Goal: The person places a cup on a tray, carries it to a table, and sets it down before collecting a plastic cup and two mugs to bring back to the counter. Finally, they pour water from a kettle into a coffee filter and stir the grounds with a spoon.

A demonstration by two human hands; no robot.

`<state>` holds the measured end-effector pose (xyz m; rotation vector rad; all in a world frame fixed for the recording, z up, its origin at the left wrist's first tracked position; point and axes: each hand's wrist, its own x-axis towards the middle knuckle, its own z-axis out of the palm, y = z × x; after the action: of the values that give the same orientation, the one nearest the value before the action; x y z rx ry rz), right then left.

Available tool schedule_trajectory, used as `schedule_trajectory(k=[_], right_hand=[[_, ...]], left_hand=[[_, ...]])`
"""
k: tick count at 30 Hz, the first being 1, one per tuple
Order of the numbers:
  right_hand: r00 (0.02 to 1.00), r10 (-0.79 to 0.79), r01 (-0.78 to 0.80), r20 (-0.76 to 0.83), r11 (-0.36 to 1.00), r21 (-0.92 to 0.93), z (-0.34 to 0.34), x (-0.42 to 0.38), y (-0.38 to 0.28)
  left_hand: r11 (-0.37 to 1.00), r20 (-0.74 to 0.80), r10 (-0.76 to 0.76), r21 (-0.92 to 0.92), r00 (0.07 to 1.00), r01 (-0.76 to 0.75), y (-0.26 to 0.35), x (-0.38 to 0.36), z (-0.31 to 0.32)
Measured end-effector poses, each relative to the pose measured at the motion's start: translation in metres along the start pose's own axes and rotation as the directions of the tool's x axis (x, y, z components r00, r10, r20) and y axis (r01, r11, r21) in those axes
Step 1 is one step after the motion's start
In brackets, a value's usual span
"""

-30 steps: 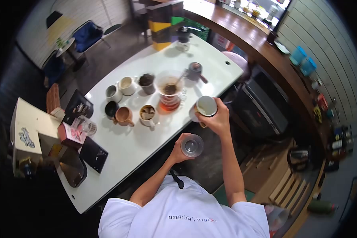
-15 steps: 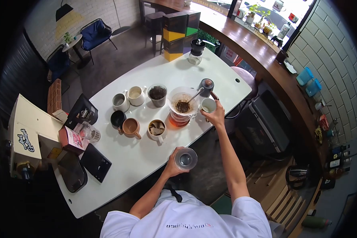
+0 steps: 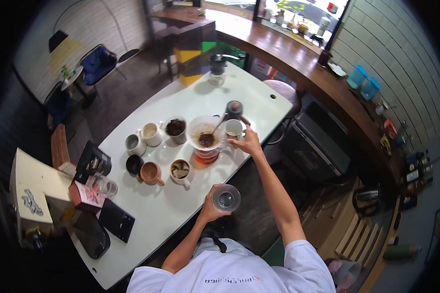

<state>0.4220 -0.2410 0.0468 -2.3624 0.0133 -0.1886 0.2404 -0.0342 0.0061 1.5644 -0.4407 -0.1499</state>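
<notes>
My left hand (image 3: 210,206) is wrapped round a clear plastic cup (image 3: 233,201), held upright just off the table's near edge. Farther forward, my right hand (image 3: 249,143) grips a white cup (image 3: 233,128), thumb on the near side and fingers at the far right. Left of that cup stands a coffee dripper (image 3: 196,133) with wet grounds (image 3: 207,140) and a spoon (image 3: 221,123) leaning in it. Beneath it is a glass server (image 3: 205,158) with reddish-brown liquid. A dark lidded container (image 3: 234,108) sits just behind the white cup.
On the white table (image 3: 146,215), a cup of dark grounds (image 3: 175,128) and several mugs, including a brown mug (image 3: 150,172), stand left of the dripper. A hand grinder (image 3: 217,71) stands at the back. A black tablet-like slab (image 3: 116,220) and cream machine (image 3: 27,176) are at left.
The view has shifted, so the table things sit further left in it. My right hand keeps hold of the white cup, now nearer the server; my left hand still holds the plastic cup.
</notes>
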Motion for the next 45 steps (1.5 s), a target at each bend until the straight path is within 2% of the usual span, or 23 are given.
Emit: schedule_trajectory(k=[1, 3, 5, 9, 11, 12, 14, 15, 18, 21, 23, 25, 28, 33, 36, 37, 39, 40, 41, 44, 45], right_hand=[[0.998, 0.038, -0.035, 0.043, 0.998, -0.053, -0.014, -0.009, -0.001], [0.986, 0.112, -0.107, 0.12, 0.993, -0.044, -0.047, -0.032, 0.005], [0.968, 0.143, -0.161, 0.204, 0.985, 0.07, -0.09, -0.062, 0.017], [0.973, 0.22, -0.226, 0.069, 0.97, 0.088, -0.175, -0.134, 0.051], [0.961, 0.271, -0.259, -0.05, 0.951, 0.171, -0.211, -0.173, 0.073], [0.943, 0.313, -0.29, -0.108, 0.938, 0.19, -0.229, -0.193, 0.079], [0.907, 0.377, -0.327, -0.189, 0.912, 0.247, -0.26, -0.23, 0.099], [0.886, 0.407, -0.335, -0.223, 0.893, 0.299, -0.273, -0.247, 0.108], [0.842, 0.459, -0.367, -0.283, 0.872, 0.323, -0.311, -0.289, 0.117], [0.81, 0.478, -0.356, -0.34, 0.861, 0.364, -0.342, -0.32, 0.127], [0.787, 0.535, -0.396, -0.307, 0.82, 0.412, -0.361, -0.337, 0.135], [0.765, 0.544, -0.385, -0.343, 0.815, 0.433, -0.371, -0.355, 0.146], [0.732, 0.562, -0.373, -0.385, 0.803, 0.465, -0.386, -0.375, 0.159], [0.682, 0.606, -0.353, -0.41, 0.764, 0.541, -0.398, -0.4, 0.178], [0.625, 0.656, -0.372, -0.422, 0.726, 0.578, -0.393, -0.415, 0.191], [0.601, 0.677, -0.377, -0.425, 0.709, 0.596, -0.395, -0.417, 0.195], [0.568, 0.676, -0.373, -0.47, 0.72, 0.585, -0.395, -0.42, 0.2], [0.551, 0.668, -0.369, -0.5, 0.732, 0.572, -0.392, -0.421, 0.2], [0.535, 0.676, -0.37, -0.507, 0.727, 0.578, -0.389, -0.422, 0.202], [0.479, 0.668, -0.335, -0.57, 0.739, 0.585, -0.381, -0.42, 0.207], [0.455, 0.674, -0.327, -0.581, 0.734, 0.596, -0.379, -0.419, 0.206]], left_hand=[[1.0, 0.014, -0.012, -0.028, 1.0, 0.013, 0.003, 0.004, 0.004], [0.999, 0.085, -0.013, -0.047, 0.996, 0.017, 0.007, 0.015, 0.014], [0.997, 0.181, -0.011, -0.071, 0.984, 0.024, 0.01, 0.031, 0.033], [0.993, 0.375, 0.007, -0.111, 0.927, 0.037, 0.014, 0.073, 0.096], [0.992, 0.464, 0.073, -0.127, 0.883, -0.015, 0.022, 0.096, 0.139], [0.983, 0.509, 0.167, -0.151, 0.845, -0.104, 0.029, 0.108, 0.16], [0.968, 0.566, 0.221, -0.227, 0.794, -0.108, 0.035, 0.131, 0.21], [0.953, 0.574, 0.259, -0.285, 0.777, -0.107, 0.038, 0.139, 0.234], [0.932, 0.587, 0.362, -0.224, 0.724, -0.285, 0.06, 0.17, 0.299], [0.906, 0.584, 0.422, -0.299, 0.694, -0.299, 0.084, 0.197, 0.354], [0.837, 0.54, 0.54, -0.263, 0.646, -0.48, 0.105, 0.214, 0.387], [0.84, 0.55, 0.538, -0.293, 0.638, -0.457, 0.113, 0.228, 0.418], [0.766, 0.494, 0.639, -0.336, 0.59, -0.548, 0.119, 0.253, 0.456], [0.727, 0.481, 0.684, -0.388, 0.548, -0.567, 0.139, 0.302, 0.506], [0.729, 0.515, 0.669, -0.314, 0.536, -0.609, 0.15, 0.343, 0.536], [0.653, 0.492, 0.731, -0.305, 0.472, -0.693, 0.149, 0.362, 0.549], [0.653, 0.459, 0.75, -0.4, 0.477, -0.643, 0.134, 0.4, 0.579], [0.708, 0.486, 0.706, -0.473, 0.515, -0.525, 0.132, 0.412, 0.59], [0.708, 0.497, 0.706, -0.483, 0.504, -0.516, 0.126, 0.427, 0.601], [0.803, 0.509, 0.594, -0.415, 0.623, -0.427, 0.112, 0.469, 0.632], [0.8, 0.519, 0.598, -0.429, 0.611, -0.419, 0.108, 0.483, 0.641]])
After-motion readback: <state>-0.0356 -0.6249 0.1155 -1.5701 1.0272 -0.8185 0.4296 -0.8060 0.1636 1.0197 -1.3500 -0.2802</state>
